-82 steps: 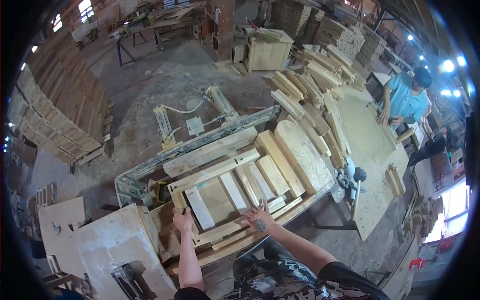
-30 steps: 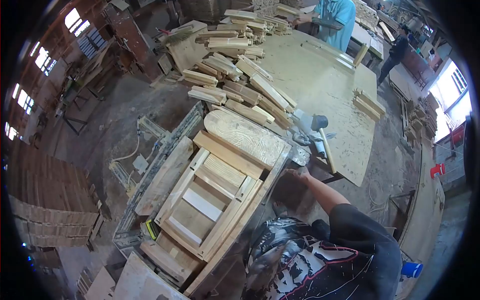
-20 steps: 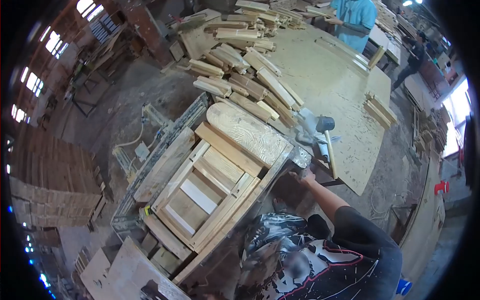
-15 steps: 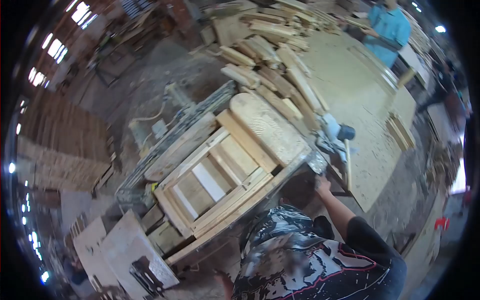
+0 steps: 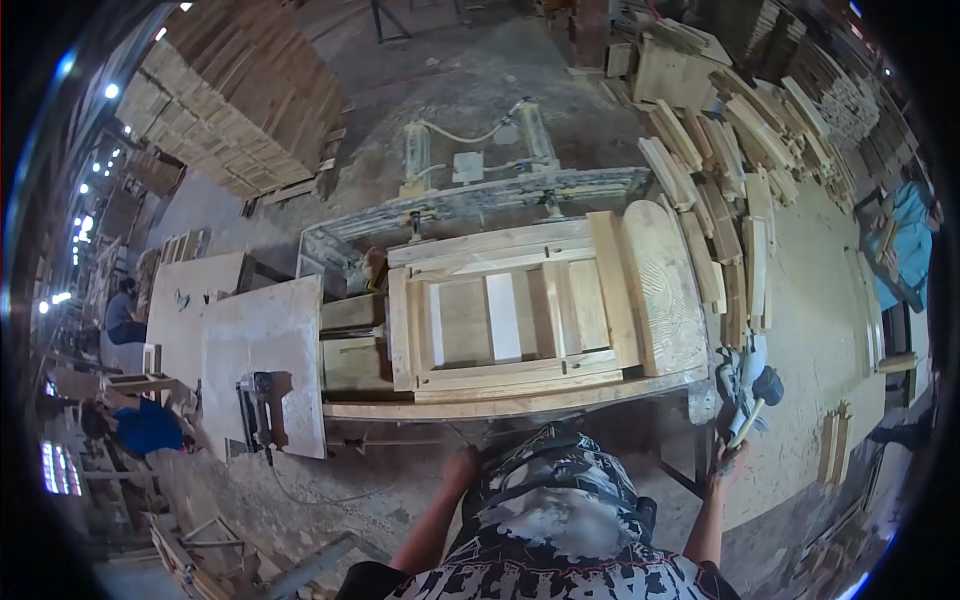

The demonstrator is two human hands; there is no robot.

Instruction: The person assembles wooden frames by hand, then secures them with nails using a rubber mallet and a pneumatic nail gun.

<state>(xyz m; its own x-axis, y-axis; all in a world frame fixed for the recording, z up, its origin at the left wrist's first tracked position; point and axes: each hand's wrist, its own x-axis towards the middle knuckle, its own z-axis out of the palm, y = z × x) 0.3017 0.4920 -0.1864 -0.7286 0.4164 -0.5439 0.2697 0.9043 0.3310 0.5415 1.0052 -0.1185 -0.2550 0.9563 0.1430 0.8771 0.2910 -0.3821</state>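
My right hand (image 5: 730, 459) is at the lower end of the wooden handle of a black-headed mallet (image 5: 768, 388), fingers closed around it. The mallet head rests by a crumpled grey-blue cloth (image 5: 745, 365) on the side table. My left hand (image 5: 462, 466) hangs low in front of my body, blurred, near the front edge of the clamping bench. On that bench lies a wooden panel frame (image 5: 505, 366) with slats and panels inside. A thick board with a rounded end (image 5: 665, 290) stands against the frame's right side.
Several wood strips (image 5: 740, 210) are piled on the side table (image 5: 810, 300) at right. A nail gun (image 5: 258, 410) lies on a pale board (image 5: 225, 340) at left. A big lumber stack (image 5: 240, 100) stands behind. A person in blue (image 5: 150, 425) sits at left, another in light blue (image 5: 905, 245) at right.
My view has turned, so the bench now lies nearly level. My right hand has moved from the bench's corner to the mallet handle. My left hand has come up into fuller view.
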